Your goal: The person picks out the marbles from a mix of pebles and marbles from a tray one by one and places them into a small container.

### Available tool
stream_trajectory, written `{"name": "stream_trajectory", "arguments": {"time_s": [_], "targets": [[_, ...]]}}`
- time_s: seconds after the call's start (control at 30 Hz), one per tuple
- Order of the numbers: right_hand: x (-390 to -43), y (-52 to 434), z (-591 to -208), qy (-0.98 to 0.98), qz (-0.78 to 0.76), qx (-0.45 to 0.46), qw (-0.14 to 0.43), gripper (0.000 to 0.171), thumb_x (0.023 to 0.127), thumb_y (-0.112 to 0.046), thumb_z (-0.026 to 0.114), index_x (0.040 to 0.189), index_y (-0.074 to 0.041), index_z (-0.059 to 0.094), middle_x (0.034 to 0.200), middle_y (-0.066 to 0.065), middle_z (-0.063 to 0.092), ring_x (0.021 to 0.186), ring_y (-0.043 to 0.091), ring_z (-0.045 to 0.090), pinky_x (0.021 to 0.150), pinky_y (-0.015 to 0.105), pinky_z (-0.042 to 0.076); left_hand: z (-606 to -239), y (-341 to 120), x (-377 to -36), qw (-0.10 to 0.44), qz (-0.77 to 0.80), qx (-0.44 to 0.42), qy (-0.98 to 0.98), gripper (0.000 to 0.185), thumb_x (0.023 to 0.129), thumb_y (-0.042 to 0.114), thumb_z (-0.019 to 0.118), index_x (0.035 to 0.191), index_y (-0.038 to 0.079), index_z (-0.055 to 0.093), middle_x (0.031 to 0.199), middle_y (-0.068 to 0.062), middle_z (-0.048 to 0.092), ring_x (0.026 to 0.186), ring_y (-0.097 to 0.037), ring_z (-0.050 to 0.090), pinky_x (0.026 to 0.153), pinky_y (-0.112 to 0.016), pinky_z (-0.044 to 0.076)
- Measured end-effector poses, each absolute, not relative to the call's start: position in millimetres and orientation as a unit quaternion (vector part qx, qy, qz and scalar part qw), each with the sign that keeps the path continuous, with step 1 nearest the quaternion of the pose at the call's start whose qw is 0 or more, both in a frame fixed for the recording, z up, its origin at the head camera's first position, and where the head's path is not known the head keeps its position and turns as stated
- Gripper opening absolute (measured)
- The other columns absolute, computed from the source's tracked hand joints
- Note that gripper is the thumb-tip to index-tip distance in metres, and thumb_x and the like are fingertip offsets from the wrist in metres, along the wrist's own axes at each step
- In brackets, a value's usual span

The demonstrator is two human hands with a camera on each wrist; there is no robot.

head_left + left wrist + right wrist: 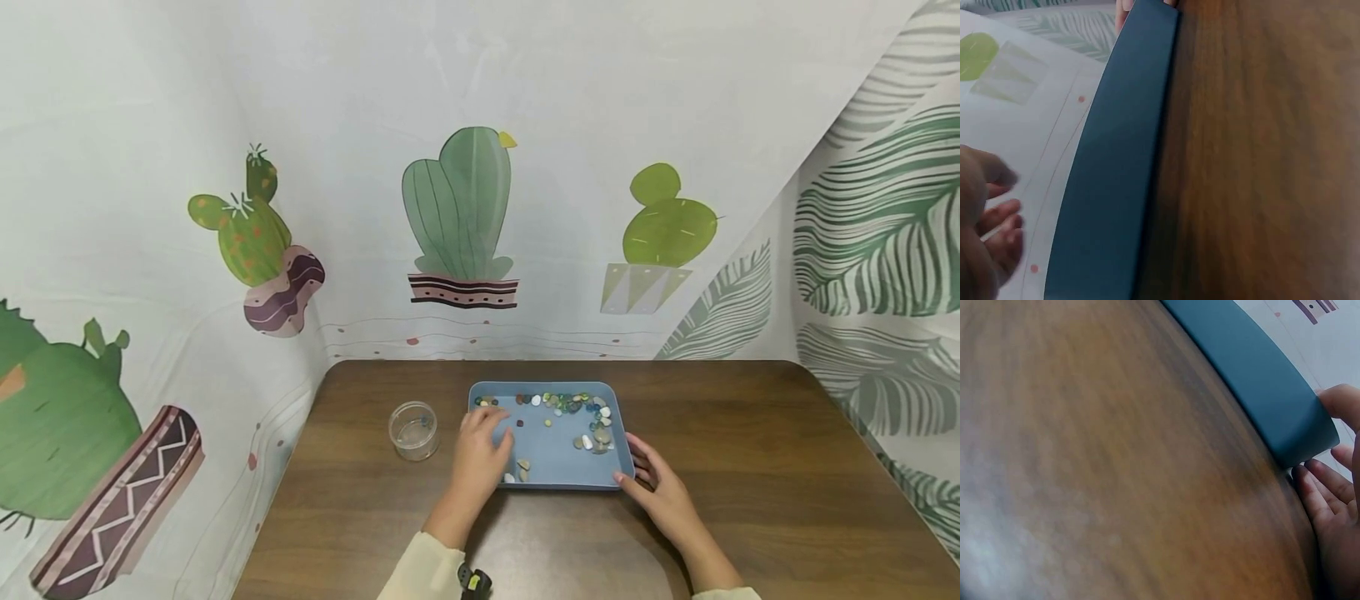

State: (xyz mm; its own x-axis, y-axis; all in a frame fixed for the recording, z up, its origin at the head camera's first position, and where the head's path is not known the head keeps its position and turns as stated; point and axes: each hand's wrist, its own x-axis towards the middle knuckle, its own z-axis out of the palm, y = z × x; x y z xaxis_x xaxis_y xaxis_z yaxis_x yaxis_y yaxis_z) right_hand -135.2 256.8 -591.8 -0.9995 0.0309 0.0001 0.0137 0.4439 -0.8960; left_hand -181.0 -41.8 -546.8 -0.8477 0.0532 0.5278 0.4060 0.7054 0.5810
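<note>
While no writing shows, left hand (pixel 480 454) reaches into blue tray (pixel 551 462).

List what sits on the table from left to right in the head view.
Clear round jar → left hand reaching into the tray → blue tray scattered with small stones → right hand at the tray's near right corner.
</note>
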Motion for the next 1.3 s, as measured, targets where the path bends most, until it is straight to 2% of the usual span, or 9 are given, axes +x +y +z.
{"name": "stream_trajectory", "arguments": {"time_s": [0.23,0.37,0.43,0.5,0.67,0.73,0.9,1.17,1.3], "targets": [[-135.4,257.9,-592.6,-0.845,0.535,-0.006,0.017,0.075,0.092,-0.028,0.076,0.155,-0.013,0.038,0.153,0.019,0.047,0.122,-0.001,0.051,0.093,0.002,0.042,-543.2,-24.0,-195.2,0.179,-0.315,-0.156,-0.919,0.029,0.09,0.013,0.072,0.119,0.012,0.073,0.118,-0.004,0.068,0.11,-0.024,0.062,0.094,-0.039,0.054],[-135.8,258.6,-593.1,-0.841,0.541,-0.001,0.022,0.074,0.092,-0.027,0.076,0.154,-0.013,0.039,0.153,0.019,0.048,0.118,-0.008,0.049,0.092,0.003,0.043,-540.8,-16.6,-204.5,0.163,-0.28,-0.178,-0.929,0.032,0.093,0.017,0.07,0.125,0.014,0.071,0.12,-0.003,0.067,0.106,-0.019,0.062,0.087,-0.033,0.055],[-135.9,258.9,-593.8,-0.84,0.542,0.001,0.025,0.074,0.091,-0.026,0.076,0.154,-0.013,0.039,0.152,0.019,0.048,0.118,-0.008,0.049,0.092,0.003,0.043,-540.7,-14.6,-209.2,0.151,-0.268,-0.186,-0.933,0.034,0.094,0.019,0.069,0.127,0.014,0.07,0.121,-0.003,0.067,0.104,-0.018,0.062,0.085,-0.03,0.055],[-136.4,259.1,-594.6,-0.841,0.541,0.004,0.026,0.073,0.091,-0.026,0.076,0.154,-0.013,0.04,0.152,0.019,0.049,0.121,-0.001,0.052,0.092,0.003,0.043,-541.5,-13.4,-213.8,0.129,-0.265,-0.189,-0.937,0.035,0.095,0.02,0.067,0.13,0.014,0.068,0.124,-0.003,0.066,0.105,-0.019,0.062,0.085,-0.03,0.055],[-137.4,258.7,-595.0,-0.843,0.538,0.005,0.024,0.073,0.092,-0.027,0.075,0.154,-0.013,0.039,0.152,0.019,0.048,0.129,0.026,0.053,0.093,0.003,0.043,-546.8,-9.9,-226.8,0.073,-0.243,-0.192,-0.948,0.037,0.099,0.023,0.062,0.135,0.014,0.064,0.134,-0.004,0.063,0.12,-0.023,0.061,0.098,-0.038,0.054],[-137.5,258.5,-595.2,-0.843,0.537,0.004,0.023,0.073,0.092,-0.027,0.075,0.154,-0.012,0.039,0.152,0.019,0.048,0.13,0.029,0.052,0.093,0.003,0.042,-548.5,-7.4,-231.4,0.054,-0.218,-0.201,-0.953,0.039,0.1,0.024,0.06,0.138,0.015,0.062,0.138,-0.003,0.06,0.126,-0.022,0.058,0.103,-0.037,0.052],[-138.0,258.6,-596.6,-0.847,0.531,0.002,0.025,0.073,0.092,-0.028,0.076,0.154,-0.013,0.039,0.153,0.017,0.048,0.13,0.026,0.053,0.093,0.003,0.043,-549.0,0.0,-239.4,0.028,-0.156,-0.232,-0.96,0.042,0.101,0.026,0.057,0.142,0.017,0.058,0.145,-0.002,0.056,0.13,-0.021,0.055,0.108,-0.038,0.049],[-136.2,259.1,-596.4,-0.846,0.533,0.004,0.027,0.073,0.092,-0.028,0.076,0.154,-0.014,0.039,0.152,0.017,0.049,0.126,0.006,0.051,0.094,0.004,0.043,-551.4,12.6,-247.2,0.001,-0.105,-0.24,-0.965,0.044,0.103,0.025,0.052,0.147,0.019,0.054,0.149,-0.002,0.052,0.132,-0.021,0.053,0.109,-0.037,0.048],[-135.2,259.1,-596.4,-0.846,0.532,0.004,0.028,0.073,0.092,-0.028,0.075,0.154,-0.014,0.039,0.152,0.018,0.049,0.124,0.001,0.05,0.094,0.004,0.043,-551.8,18.1,-250.4,-0.007,-0.075,-0.23,-0.97,0.046,0.102,0.028,0.055,0.148,0.02,0.052,0.15,-0.001,0.051,0.133,-0.02,0.052,0.108,-0.037,0.049]]}}
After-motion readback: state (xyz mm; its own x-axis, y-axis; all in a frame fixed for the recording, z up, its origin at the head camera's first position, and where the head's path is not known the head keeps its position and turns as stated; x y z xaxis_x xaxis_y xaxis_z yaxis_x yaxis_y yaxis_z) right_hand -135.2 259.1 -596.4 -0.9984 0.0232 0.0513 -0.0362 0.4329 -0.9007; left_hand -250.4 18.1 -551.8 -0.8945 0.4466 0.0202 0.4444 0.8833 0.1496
